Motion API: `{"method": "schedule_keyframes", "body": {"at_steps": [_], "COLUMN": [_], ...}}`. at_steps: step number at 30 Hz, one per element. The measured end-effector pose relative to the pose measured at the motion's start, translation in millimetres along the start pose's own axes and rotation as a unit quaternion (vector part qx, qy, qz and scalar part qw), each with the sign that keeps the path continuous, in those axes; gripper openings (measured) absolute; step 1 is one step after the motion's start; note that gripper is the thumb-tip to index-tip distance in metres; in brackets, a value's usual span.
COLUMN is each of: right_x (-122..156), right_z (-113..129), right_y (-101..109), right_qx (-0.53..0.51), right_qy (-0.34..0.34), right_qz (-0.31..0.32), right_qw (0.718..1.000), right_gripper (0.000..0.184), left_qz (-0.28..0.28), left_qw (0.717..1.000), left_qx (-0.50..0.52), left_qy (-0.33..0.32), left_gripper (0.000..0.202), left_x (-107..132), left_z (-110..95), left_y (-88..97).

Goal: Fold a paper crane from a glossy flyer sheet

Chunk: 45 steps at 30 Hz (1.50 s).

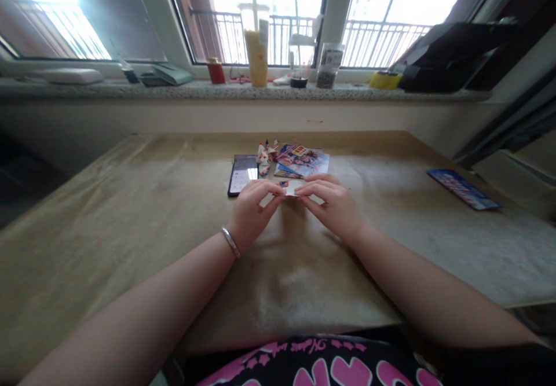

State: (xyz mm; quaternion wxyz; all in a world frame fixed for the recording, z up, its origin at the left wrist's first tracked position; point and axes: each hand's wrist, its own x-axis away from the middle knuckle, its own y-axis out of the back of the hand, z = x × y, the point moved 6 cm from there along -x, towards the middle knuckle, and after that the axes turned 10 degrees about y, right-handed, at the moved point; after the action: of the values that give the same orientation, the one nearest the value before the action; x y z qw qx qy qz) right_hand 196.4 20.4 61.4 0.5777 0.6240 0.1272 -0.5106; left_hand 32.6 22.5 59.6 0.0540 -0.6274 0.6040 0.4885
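Between my two hands is a small piece of folded paper (292, 188), white with a patch of coloured print on its left part. My left hand (257, 203), with a silver bangle at the wrist, pinches its left end between thumb and fingers. The right end is pinched the same way by my right hand (332, 203). Just beyond lie a stack of colourful printed sheets (310, 160) and a folded paper figure (266, 153) with pointed tips. A phone (243, 173) with a lit screen rests beyond my left hand.
A blue printed strip (463, 189) lies on the table (130, 212) at the right. Along the windowsill (165, 91) stand a tall cup with a straw (256, 50), a second cup (299, 62), a clear jar (329, 67), a red container (216, 72) and a black bag (438, 59).
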Motion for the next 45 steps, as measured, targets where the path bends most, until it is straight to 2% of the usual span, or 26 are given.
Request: {"method": "schedule_keyframes", "body": {"at_steps": [6, 12, 21, 28, 34, 40, 45], "right_x": [0.9, 0.1, 2.1, 0.9, 0.3, -1.7, -3.9], "right_z": [1.3, -0.1, -1.4, 3.1, 2.1, 9.6, 12.0], "right_y": [-1.6, 1.9, 2.9, 1.6, 2.7, -1.7, -1.6], "right_qx": [0.000, -0.028, -0.059, -0.055, -0.070, -0.050, -0.067], "right_qy": [-0.014, -0.034, -0.062, -0.033, -0.062, -0.014, -0.019], "right_qz": [0.004, -0.029, -0.057, -0.032, -0.033, 0.002, -0.006], "right_qw": [1.000, 0.999, 0.995, 0.997, 0.995, 0.999, 0.998], "right_gripper": [0.009, 0.008, 0.008, 0.008, 0.007, 0.007, 0.004], "left_qz": [0.019, 0.005, 0.016, 0.007, 0.009, 0.031, 0.025], "left_qw": [1.000, 0.999, 0.999, 0.999, 0.999, 0.991, 0.995], "left_qx": [-0.016, -0.033, -0.027, -0.045, -0.032, -0.113, -0.082], "left_qy": [-0.003, 0.016, -0.040, -0.029, -0.014, -0.069, -0.057], "left_gripper": [0.009, 0.013, 0.013, 0.008, 0.009, 0.008, 0.012], "left_x": [0.9, 1.0, 1.6, 1.0, 0.4, 3.6, 3.1], "left_z": [-4.2, 1.5, -4.6, -7.9, -6.7, -13.6, -14.8], "left_y": [-1.6, 0.4, 1.0, 0.4, -0.3, -8.6, -7.2]}}
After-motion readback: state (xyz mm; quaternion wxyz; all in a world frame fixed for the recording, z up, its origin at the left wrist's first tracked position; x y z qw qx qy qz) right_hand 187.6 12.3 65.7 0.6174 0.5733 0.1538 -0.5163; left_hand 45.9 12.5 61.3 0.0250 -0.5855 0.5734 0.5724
